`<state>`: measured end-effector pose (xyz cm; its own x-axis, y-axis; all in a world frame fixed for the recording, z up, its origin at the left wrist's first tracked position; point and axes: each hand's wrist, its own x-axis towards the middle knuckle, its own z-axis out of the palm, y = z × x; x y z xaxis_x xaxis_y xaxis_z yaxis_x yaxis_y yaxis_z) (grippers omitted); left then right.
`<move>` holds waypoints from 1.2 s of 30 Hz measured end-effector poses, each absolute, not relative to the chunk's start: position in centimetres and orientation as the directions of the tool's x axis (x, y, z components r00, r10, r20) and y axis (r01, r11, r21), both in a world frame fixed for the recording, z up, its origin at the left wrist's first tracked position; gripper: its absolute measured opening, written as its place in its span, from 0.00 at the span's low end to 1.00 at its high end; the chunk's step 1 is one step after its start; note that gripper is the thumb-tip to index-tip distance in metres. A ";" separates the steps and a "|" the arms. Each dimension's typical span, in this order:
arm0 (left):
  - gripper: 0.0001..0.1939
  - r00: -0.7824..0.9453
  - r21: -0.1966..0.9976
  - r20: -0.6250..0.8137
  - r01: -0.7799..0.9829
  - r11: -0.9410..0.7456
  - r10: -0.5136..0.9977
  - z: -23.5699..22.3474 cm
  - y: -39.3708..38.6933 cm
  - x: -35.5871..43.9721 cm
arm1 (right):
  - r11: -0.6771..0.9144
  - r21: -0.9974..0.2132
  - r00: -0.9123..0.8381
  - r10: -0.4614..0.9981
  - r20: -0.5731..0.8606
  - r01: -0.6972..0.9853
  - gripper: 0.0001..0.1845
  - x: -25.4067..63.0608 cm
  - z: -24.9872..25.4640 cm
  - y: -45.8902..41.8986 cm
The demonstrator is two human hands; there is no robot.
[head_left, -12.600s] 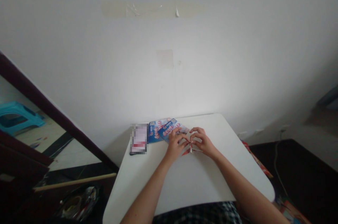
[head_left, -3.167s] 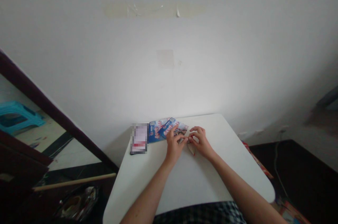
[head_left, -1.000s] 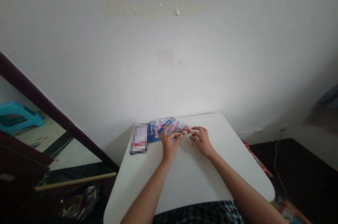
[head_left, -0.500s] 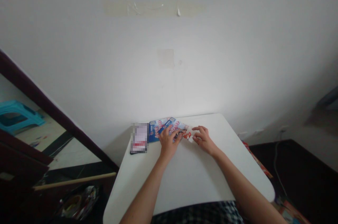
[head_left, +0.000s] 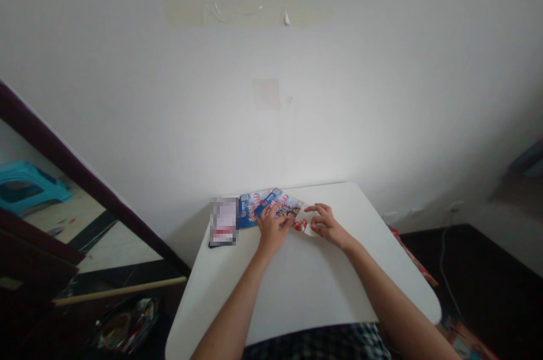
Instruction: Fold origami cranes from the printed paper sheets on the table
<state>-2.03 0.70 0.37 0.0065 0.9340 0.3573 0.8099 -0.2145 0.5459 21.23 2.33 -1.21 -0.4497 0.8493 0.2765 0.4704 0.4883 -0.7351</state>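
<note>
Two blue-and-white leaflets with red lettering lie overlapped at the back of the white table [head_left: 309,286]. The left leaflet [head_left: 248,215] lies partly under the tilted right leaflet [head_left: 278,199]. My left hand [head_left: 272,231] rests on the near edge of the right leaflet, its thumb and forefinger closed together there. Beside it, my right hand [head_left: 326,223] has its fingers curled on a white flap [head_left: 304,216] at the leaflet's right end. A red printed figure shows near the flap's lower edge. Whether the flap is a page or a separate piece I cannot tell.
A phone-like slab [head_left: 224,222], its face blurred out, lies left of the leaflets. The wall [head_left: 271,145] rises right behind the table. At the lower left are a bag-lined bin [head_left: 125,329] and, farther up, a blue plastic stool [head_left: 34,187].
More of the white flap now shows between my hands. My right hand has shifted slightly left, and my left hand stays on the leaflet.
</note>
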 end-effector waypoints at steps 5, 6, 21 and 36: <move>0.02 0.029 0.572 0.367 0.782 -0.250 0.930 0.4 0.4 -1.7 | 0.531 -0.705 -0.462 0.829 0.316 0.470 0.14 21.2 -1.2 2.2; 0.02 0.024 0.579 0.386 0.772 -0.262 0.922 0.3 0.4 -1.7 | 0.533 -0.704 -0.455 0.829 0.324 0.470 0.14 21.1 -1.3 2.3; 0.05 0.044 0.642 0.261 0.738 -0.207 0.964 1.2 0.1 -1.3 | 0.447 -0.797 -0.310 0.888 0.340 0.406 0.16 20.5 -2.0 2.7; 0.07 0.073 0.648 0.140 0.747 -0.147 0.987 1.1 0.3 -1.2 | 0.459 -0.770 -0.285 0.887 0.364 0.443 0.22 19.6 -2.4 2.5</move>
<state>-1.23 0.26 1.09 0.0734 0.9874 0.1398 0.7472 -0.1473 0.6480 19.61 2.47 -2.43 -0.2846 0.8868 0.3642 0.4430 0.4585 -0.7704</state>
